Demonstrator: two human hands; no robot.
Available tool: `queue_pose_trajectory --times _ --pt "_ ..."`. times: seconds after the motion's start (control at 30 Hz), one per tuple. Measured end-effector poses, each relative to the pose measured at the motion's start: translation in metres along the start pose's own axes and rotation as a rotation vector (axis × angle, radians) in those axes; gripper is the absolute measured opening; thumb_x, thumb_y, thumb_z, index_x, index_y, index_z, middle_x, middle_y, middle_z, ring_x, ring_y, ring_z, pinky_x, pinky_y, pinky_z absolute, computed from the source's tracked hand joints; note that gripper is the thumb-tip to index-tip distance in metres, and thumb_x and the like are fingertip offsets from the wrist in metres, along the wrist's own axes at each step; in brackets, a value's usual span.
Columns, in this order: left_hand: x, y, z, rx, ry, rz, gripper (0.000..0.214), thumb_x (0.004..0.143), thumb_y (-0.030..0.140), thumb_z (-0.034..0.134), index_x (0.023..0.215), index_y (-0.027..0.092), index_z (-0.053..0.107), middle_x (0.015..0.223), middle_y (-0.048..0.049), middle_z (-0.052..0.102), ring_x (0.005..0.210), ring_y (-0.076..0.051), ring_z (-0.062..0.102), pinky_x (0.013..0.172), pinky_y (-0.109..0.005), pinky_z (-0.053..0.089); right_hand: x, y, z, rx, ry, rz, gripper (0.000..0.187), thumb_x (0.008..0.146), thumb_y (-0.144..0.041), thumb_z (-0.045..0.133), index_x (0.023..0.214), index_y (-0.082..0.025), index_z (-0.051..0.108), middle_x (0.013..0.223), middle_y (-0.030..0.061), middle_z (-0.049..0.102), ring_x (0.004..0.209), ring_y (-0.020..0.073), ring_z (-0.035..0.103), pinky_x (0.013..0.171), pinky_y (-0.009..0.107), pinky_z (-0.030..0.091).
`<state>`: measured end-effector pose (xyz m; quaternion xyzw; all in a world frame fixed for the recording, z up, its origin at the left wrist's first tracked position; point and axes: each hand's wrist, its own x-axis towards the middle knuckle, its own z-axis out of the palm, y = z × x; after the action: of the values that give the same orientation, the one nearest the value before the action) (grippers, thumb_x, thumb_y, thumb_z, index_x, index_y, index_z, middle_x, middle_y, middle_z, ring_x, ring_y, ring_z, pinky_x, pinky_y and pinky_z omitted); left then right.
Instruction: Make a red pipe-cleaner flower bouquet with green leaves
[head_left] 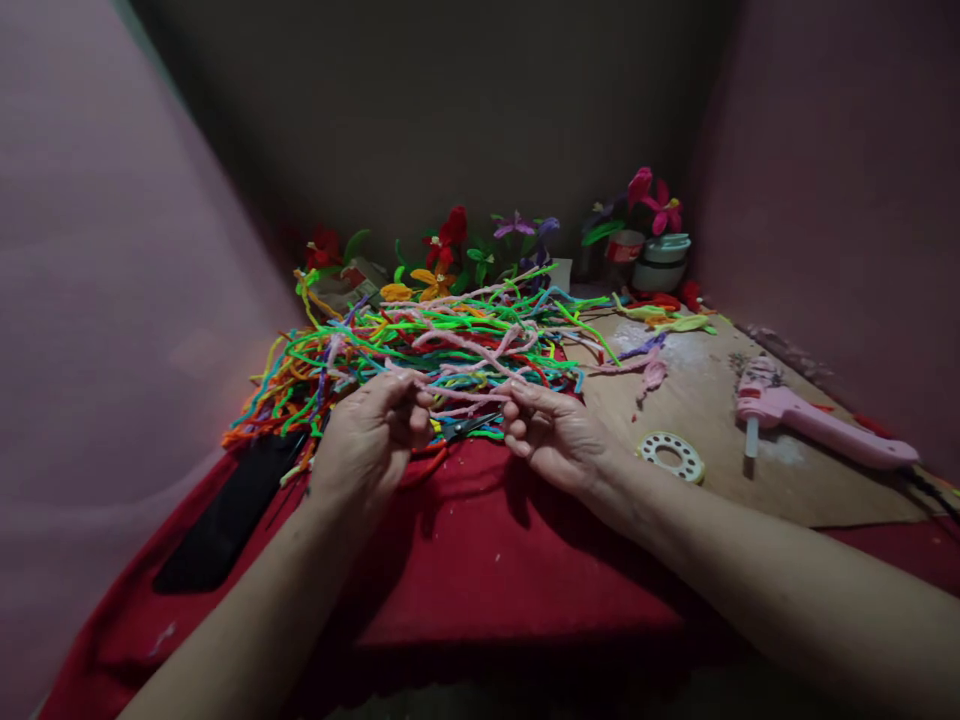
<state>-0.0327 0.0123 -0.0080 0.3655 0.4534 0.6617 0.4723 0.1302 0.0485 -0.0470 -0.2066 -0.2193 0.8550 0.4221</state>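
Observation:
A big tangled heap of coloured pipe cleaners (442, 345) lies across the red cloth (480, 570). My left hand (371, 440) is closed in a pinch on one end of a pink pipe cleaner (469, 395) at the near edge of the heap. My right hand (555, 435) pinches the other end of the same pink strand, its fingers curled. The strand runs between both hands just above small dark scissors (469, 427) lying on the cloth.
A pink glue gun (817, 420) and a round tape reel (671, 455) lie on brown cardboard (750, 470) at right. Finished pipe-cleaner flowers (450, 245) and small jars (660, 262) stand at the back. A black flat object (225, 520) lies at left. Walls close in on three sides.

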Motion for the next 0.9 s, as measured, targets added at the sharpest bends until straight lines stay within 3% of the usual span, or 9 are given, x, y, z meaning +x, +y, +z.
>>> queue_pose_trajectory --times 0.1,0.23,0.4,0.53,0.63,0.8,0.9 --pt "-0.003 -0.003 -0.001 -0.027 -0.034 -0.057 0.009 0.071 0.02 0.064 0.074 0.014 0.058 0.061 0.0038 0.054 0.045 -0.003 0.046 0.043 -0.013 0.038 0.001 0.001 -0.002 -0.009 -0.024 0.007 0.009 0.078 -0.013 0.055 0.078 -0.01 0.063 0.057 -0.0007 0.059 0.044 0.0053 0.051 0.041 0.016 0.04" --pt "-0.016 -0.02 0.008 0.122 -0.227 -0.242 0.026 0.07 0.026 0.068 0.093 0.015 0.061 0.065 0.0015 0.057 0.043 -0.003 0.043 0.04 -0.014 0.034 0.002 0.007 -0.004 -0.064 -0.087 -0.002 0.013 0.08 -0.013 0.051 0.08 -0.009 0.063 0.058 0.001 0.06 0.044 0.0064 0.052 0.04 0.016 0.044" --pt "-0.015 -0.024 0.015 0.259 -0.343 -0.235 0.033 0.075 0.034 0.061 0.102 0.014 0.061 0.059 0.0001 0.058 0.04 -0.005 0.044 0.038 -0.016 0.033 0.0 0.012 -0.005 -0.257 -0.187 0.01 0.01 0.075 -0.017 0.057 0.075 -0.009 0.062 0.058 0.0031 0.06 0.043 0.0091 0.054 0.037 0.018 0.045" --pt "-0.007 -0.019 0.011 0.382 -0.3 -0.21 0.029 0.071 0.033 0.066 0.092 0.013 0.067 0.066 -0.0036 0.064 0.047 -0.007 0.052 0.04 -0.015 0.034 -0.002 0.012 -0.003 -0.445 -0.106 0.028 0.008 0.071 -0.015 0.059 0.068 -0.008 0.06 0.056 0.0034 0.06 0.038 0.0088 0.051 0.032 0.018 0.043" --pt "-0.006 -0.017 0.011 0.344 -0.36 -0.245 0.023 0.071 0.032 0.067 0.083 0.012 0.067 0.067 -0.0045 0.065 0.052 -0.011 0.057 0.049 -0.02 0.042 -0.004 0.012 -0.003 -0.504 -0.137 0.1 0.008 0.07 -0.015 0.059 0.065 -0.008 0.059 0.055 0.004 0.06 0.038 0.009 0.052 0.032 0.018 0.042" --pt "-0.002 -0.015 0.01 0.261 -0.303 -0.262 0.02 0.068 0.029 0.069 0.073 0.011 0.067 0.062 -0.0034 0.063 0.047 -0.007 0.052 0.041 -0.016 0.035 -0.002 0.008 -0.006 -0.282 -0.31 0.175 0.019 0.077 -0.025 0.055 0.079 -0.008 0.061 0.063 0.0071 0.065 0.047 0.0117 0.057 0.042 0.022 0.048" --pt "0.002 -0.017 0.006 0.239 -0.289 -0.258 0.02 0.067 0.03 0.07 0.073 0.011 0.067 0.047 0.0034 0.051 0.036 -0.002 0.036 0.035 -0.014 0.023 -0.001 0.007 -0.007 -0.2 -0.278 0.221 0.014 0.08 -0.018 0.053 0.08 -0.007 0.061 0.064 0.0067 0.065 0.05 0.0111 0.058 0.046 0.021 0.049"
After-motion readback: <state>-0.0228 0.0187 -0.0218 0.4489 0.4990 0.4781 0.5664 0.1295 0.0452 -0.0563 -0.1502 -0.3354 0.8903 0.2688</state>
